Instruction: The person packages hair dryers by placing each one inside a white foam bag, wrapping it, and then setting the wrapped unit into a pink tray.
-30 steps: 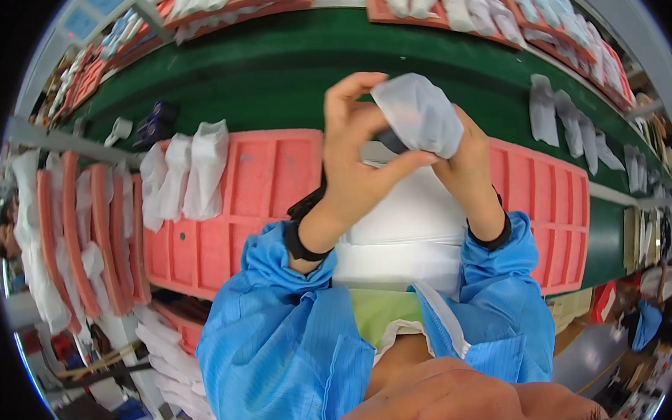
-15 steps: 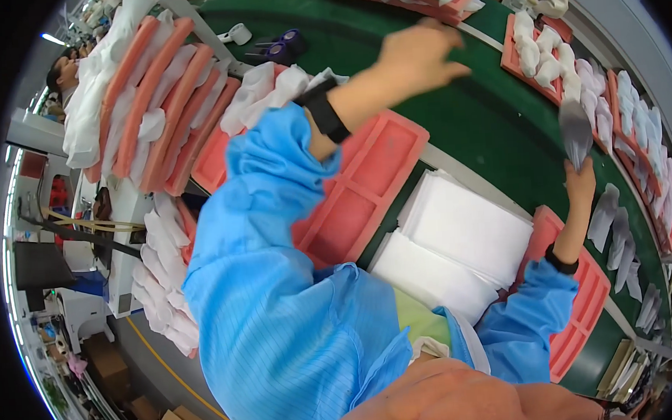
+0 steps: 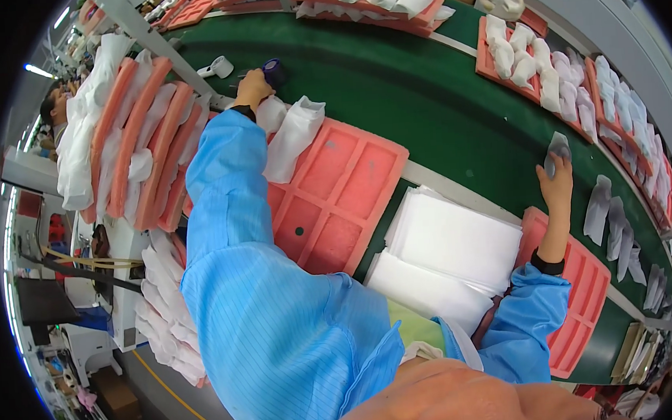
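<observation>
My left hand [image 3: 253, 88] reaches to the far left, fingers closed at a purple tape dispenser [image 3: 272, 71] that it partly hides. At the right, my right hand [image 3: 556, 183] grips a grey, limp piece in a thin translucent wrapper [image 3: 558, 152] against the green table. Before me lies a pink foam tray [image 3: 360, 162] with rectangular compartments. Two white wrapped pieces [image 3: 295, 139] rest on its far left part, the left one half covered by my arm. Nearer my body sits a stack of white paper sheets [image 3: 460, 233].
A white handled cup-like thing [image 3: 216, 67] lies beyond my left hand. Loaded pink trays [image 3: 105, 147] stand stacked on edge at the left. More filled trays [image 3: 516, 64] line the far right, and grey pieces [image 3: 597, 209] lie along the right side. A metal post [image 3: 145, 41] rises at far left.
My left hand has swung from over the table's middle to the tape dispenser at the far left. My right hand has moved slightly left, and its grey piece now lies lower against the table.
</observation>
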`<move>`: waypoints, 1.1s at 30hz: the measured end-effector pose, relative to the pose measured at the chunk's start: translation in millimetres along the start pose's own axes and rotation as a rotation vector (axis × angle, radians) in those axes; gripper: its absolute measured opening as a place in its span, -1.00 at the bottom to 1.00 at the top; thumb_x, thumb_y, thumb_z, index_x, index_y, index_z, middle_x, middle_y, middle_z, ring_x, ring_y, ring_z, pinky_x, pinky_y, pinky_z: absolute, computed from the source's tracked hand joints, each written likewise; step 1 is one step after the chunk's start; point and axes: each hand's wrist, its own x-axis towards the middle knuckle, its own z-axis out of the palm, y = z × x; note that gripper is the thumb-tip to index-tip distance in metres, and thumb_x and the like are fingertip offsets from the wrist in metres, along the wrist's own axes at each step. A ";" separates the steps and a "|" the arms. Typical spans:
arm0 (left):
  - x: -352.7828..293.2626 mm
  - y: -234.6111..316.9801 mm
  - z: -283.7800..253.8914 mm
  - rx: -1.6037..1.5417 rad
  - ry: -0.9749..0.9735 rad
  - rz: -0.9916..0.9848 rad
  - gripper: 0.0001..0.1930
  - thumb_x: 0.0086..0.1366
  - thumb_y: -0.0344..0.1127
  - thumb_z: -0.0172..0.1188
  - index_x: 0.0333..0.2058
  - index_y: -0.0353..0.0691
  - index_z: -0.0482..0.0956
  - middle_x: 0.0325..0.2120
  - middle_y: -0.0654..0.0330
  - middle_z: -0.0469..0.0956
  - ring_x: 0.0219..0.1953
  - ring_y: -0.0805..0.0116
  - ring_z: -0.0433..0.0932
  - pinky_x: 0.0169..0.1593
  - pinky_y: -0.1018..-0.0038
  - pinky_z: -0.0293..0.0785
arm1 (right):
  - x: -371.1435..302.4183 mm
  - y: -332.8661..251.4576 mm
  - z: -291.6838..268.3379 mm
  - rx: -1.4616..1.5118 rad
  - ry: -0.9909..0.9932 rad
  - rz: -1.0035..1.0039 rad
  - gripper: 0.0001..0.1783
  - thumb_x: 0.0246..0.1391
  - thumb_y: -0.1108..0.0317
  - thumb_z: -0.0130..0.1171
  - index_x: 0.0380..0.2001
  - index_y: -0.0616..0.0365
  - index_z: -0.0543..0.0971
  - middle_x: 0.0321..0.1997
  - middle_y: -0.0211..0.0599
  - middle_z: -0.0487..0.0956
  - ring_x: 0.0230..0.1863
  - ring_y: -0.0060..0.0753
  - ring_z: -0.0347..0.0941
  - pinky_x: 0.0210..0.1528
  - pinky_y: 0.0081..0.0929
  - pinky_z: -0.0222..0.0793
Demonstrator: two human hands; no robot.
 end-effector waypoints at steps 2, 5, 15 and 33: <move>0.8 22.6 -18.7 -0.121 -0.154 0.084 -0.26 -0.15 -0.10 0.48 0.01 -0.34 0.46 -0.09 -0.14 0.52 -0.02 -0.02 0.51 0.04 0.28 0.42 | -5.4 -19.1 -17.3 0.088 0.123 -0.126 -0.45 -0.04 0.32 0.27 0.07 0.16 0.46 0.17 0.07 0.38 0.18 0.03 0.33 0.18 -0.30 0.27; -25.3 73.0 -39.1 -0.650 -0.299 0.222 -0.33 -0.03 -0.18 0.43 0.05 -0.33 0.43 -0.13 -0.03 0.55 -0.10 0.17 0.55 -0.01 0.41 0.43 | -21.1 -66.2 -54.7 0.612 -0.040 -0.005 -0.50 -0.03 0.40 0.26 0.04 0.17 0.48 0.10 -0.06 0.46 0.13 -0.20 0.39 0.03 -0.40 0.38; -263.0 301.6 -96.7 -0.960 -0.388 0.994 -0.42 0.05 -0.31 0.38 0.04 -0.31 0.40 -0.18 0.05 0.47 -0.26 0.35 0.52 -0.26 0.50 0.48 | -87.0 -174.5 -73.3 0.416 0.149 -0.358 -0.13 -0.37 0.34 0.45 0.13 0.12 0.33 0.07 -0.10 0.42 0.00 -0.03 0.42 -0.09 -0.33 0.46; -367.4 389.4 0.4 -0.463 -0.218 1.110 -0.71 0.09 -0.19 0.29 -0.35 -0.27 0.49 -0.45 0.09 0.52 -0.46 0.06 0.56 -0.45 0.27 0.46 | -84.8 -97.0 -173.1 0.960 0.235 0.085 -0.44 -0.39 0.40 0.45 -0.21 0.23 0.46 -0.31 -0.34 0.52 -0.30 -0.54 0.44 -0.20 -0.56 0.37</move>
